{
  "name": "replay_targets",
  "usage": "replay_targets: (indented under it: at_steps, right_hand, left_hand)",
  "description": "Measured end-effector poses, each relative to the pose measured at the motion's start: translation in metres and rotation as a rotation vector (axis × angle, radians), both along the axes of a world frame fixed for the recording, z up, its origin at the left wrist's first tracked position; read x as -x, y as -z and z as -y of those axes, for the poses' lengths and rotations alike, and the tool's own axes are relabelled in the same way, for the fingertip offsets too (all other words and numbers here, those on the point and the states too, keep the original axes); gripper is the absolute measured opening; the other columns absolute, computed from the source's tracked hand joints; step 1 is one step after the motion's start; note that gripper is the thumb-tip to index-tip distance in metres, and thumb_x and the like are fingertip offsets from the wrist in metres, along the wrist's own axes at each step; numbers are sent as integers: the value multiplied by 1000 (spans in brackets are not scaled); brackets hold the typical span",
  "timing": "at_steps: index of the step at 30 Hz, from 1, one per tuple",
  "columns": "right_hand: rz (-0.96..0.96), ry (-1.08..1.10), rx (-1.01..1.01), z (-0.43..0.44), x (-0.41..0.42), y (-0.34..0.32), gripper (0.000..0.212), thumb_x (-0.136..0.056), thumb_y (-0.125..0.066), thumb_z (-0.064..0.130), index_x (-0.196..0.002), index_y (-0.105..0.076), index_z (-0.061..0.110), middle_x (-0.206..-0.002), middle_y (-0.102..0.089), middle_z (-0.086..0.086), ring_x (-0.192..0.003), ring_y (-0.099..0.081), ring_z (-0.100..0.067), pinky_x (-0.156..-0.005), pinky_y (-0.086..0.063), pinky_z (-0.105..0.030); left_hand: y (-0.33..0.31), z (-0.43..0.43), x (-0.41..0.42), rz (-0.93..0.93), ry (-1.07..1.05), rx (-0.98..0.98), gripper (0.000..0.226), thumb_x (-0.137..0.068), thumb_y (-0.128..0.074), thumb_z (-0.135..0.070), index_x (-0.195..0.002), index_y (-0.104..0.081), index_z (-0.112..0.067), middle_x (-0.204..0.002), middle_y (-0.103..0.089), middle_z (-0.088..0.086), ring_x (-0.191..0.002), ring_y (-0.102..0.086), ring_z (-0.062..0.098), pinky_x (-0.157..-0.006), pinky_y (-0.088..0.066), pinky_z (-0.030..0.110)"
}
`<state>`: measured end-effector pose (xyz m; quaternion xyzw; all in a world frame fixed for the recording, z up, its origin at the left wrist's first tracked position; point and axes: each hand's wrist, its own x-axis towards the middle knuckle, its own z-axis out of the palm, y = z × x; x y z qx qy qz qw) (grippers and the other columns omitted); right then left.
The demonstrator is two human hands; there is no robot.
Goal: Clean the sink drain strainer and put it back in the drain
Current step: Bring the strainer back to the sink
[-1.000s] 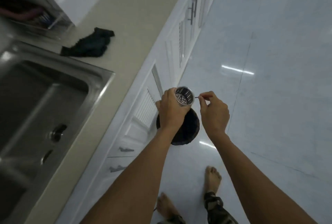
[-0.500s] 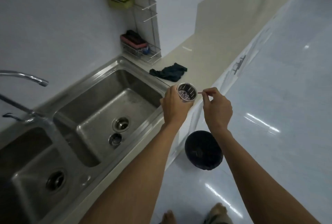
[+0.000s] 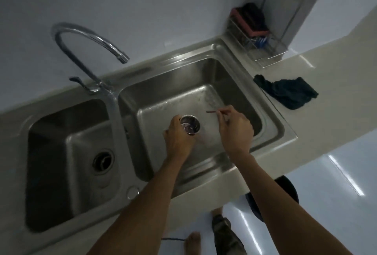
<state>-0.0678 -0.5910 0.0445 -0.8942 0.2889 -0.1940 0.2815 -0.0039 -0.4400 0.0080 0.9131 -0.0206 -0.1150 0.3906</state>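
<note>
My left hand (image 3: 178, 139) grips the round metal drain strainer (image 3: 190, 125), a small perforated cup, held mouth-up over the right basin of the steel double sink (image 3: 271, 111). My right hand (image 3: 236, 130) pinches a thin stick (image 3: 213, 112) just right of the strainer, its tip pointing left above the basin. The right basin's drain is hidden under my hands. The left basin shows its open drain (image 3: 103, 160).
A curved tap (image 3: 81, 40) arches over the divider between the basins. A dark cloth (image 3: 289, 94) lies on the counter right of the sink. A wire rack (image 3: 263, 46) with sponges stands at the back right. A black bin (image 3: 289, 191) sits on the floor below.
Both hands swung from above the floor bin to over the right basin, carrying the strainer and stick. The stick has come away from the strainer.
</note>
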Motion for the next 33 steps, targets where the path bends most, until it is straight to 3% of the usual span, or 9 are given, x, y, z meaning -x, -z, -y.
replay_targets:
  at_steps: [2,5,8,11,15,20,24,28,33]
  right_hand:
    - [-23,-34,2,5,-22,23,16,-99,-60,39,-102,-68,26,-81,-69,7,-65,-56,-5,-53,-37,-12]
    - [-49,-66,-14,19,-51,53,13,-97,-63,37,-103,-69,26,-83,-69,10,-66,-53,-1,-56,-26,-6]
    - [-80,-121,-5,32,-71,77,11,-97,-63,35,-104,-68,27,-88,-71,12,-68,-59,-3,-55,-33,-8]
    - [-119,-183,-31,37,-86,90,12,-98,-62,36,-106,-66,29,-92,-72,11,-73,-67,-10,-59,-54,-28]
    - [-158,-217,-48,38,-99,103,12,-99,-59,38,-107,-64,30,-91,-71,10,-75,-68,-15,-63,-58,-39]
    - [-166,-231,-28,38,-107,109,9,-98,-61,37,-104,-64,31,-88,-71,9,-71,-67,-13,-58,-57,-36]
    - [-153,-240,-7,37,-107,110,8,-96,-64,34,-101,-66,28,-86,-71,9,-67,-64,-12,-53,-45,-25]
    - [-145,-250,-17,35,-108,111,7,-96,-65,31,-100,-67,26,-87,-73,9,-68,-65,-12,-54,-49,-26]
    - [-140,-241,1,30,-109,113,5,-95,-67,30,-98,-66,27,-87,-73,9,-67,-65,-13,-54,-42,-23]
  left_hand:
    - [29,6,-19,-44,-4,-34,81,-64,-91,-39,-130,-47,-24,-134,-59,-1,-118,-56,27,-109,-39,42]
    - [71,18,-48,-154,16,-98,81,-69,-89,-37,-136,-45,-25,-144,-46,0,-125,-49,33,-103,-42,45]
    - [102,28,-70,-263,41,-191,83,-71,-89,-39,-139,-45,-22,-146,-45,4,-130,-47,35,-106,-38,45]
    - [117,32,-73,-300,67,-242,92,-74,-88,-40,-149,-39,-17,-151,-48,7,-138,-46,31,-119,-27,49]
    - [122,30,-63,-339,68,-201,101,-72,-91,-30,-153,-31,-16,-157,-43,8,-143,-43,32,-122,-23,52]
    - [121,34,-55,-301,143,-210,95,-67,-94,-31,-142,-38,-13,-151,-46,10,-136,-47,34,-116,-27,50]
    - [117,38,-54,-300,196,-251,103,-63,-96,-33,-146,-37,-14,-154,-39,12,-140,-41,34,-118,-31,54]
    - [118,38,-55,-302,196,-269,106,-62,-96,-35,-148,-38,-13,-155,-36,12,-142,-39,33,-117,-32,53]
    - [120,36,-57,-300,204,-275,108,-63,-96,-44,-149,-37,-15,-157,-36,11,-143,-38,33,-118,-31,56]
